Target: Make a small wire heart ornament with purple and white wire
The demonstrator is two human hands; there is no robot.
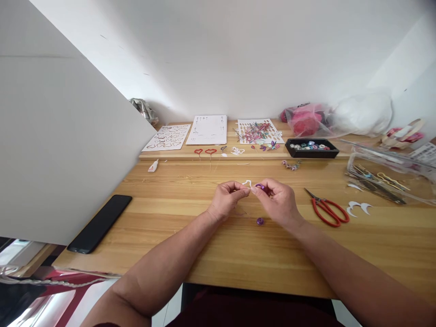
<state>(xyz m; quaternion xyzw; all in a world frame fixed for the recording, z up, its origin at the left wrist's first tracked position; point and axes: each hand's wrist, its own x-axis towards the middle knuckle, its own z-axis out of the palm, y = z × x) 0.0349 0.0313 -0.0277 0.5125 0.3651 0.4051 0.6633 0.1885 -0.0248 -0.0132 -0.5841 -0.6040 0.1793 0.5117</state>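
Note:
Over the middle of the wooden table [211, 245], my left hand [227, 200] pinches a small white wire shape [247, 183] between thumb and fingers. My right hand [277, 200] is closed beside it, with a small purple spool [260, 186] at its fingertips. The two hands nearly touch at the fingertips. A second purple spool [260, 221] lies on the table just below the hands.
Red scissors [327, 210] and white crescent pieces [358, 207] lie to the right. A black phone [100, 223] rests at the left. At the back are pattern sheets [208, 129], red wire hearts [205, 151], a black tray of spools [311, 147], a clear box [388, 177] and plastic bags [335, 119].

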